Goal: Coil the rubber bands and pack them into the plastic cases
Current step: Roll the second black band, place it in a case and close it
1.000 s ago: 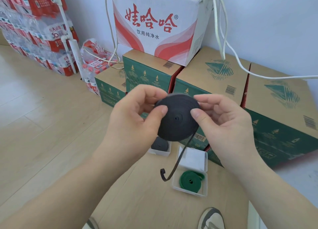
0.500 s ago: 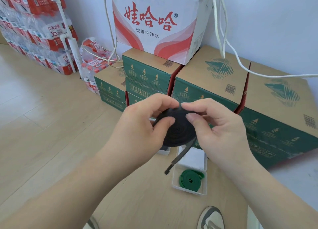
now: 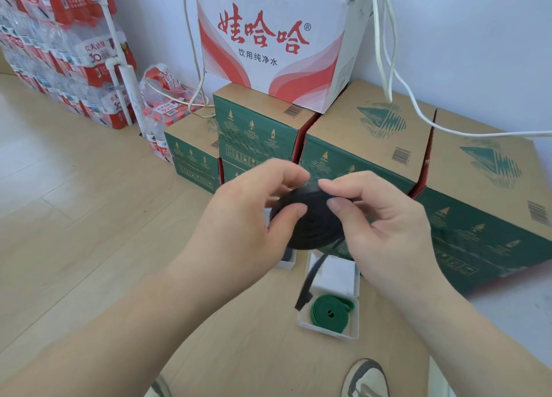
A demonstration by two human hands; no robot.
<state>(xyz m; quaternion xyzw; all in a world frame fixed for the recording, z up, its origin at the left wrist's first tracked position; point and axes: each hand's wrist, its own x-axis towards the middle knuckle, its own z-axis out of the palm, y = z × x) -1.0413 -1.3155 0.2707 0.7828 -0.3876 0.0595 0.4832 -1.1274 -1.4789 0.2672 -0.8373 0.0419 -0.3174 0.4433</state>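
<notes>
A black rubber band wound into a flat coil (image 3: 313, 223) is held in the air between both hands. My left hand (image 3: 245, 226) pinches its left side with thumb and fingers. My right hand (image 3: 385, 226) pinches its right side. A short loose tail (image 3: 307, 283) hangs down from the coil. Below on the floor an open white plastic case (image 3: 304, 319) holds a coiled green band (image 3: 330, 310). A second white case (image 3: 288, 262) with something dark inside is mostly hidden behind my left hand.
Green and brown cartons (image 3: 373, 133) are stacked against the wall behind, with a red and white water box (image 3: 274, 44) on top holding white cords. Packs of bottled water (image 3: 59, 56) stand at the left. My shoes (image 3: 367, 378) show at the bottom edge.
Both hands have kept turning the coil and lowered it a little. The hanging black tail has grown shorter as more of it wound onto the coil.
</notes>
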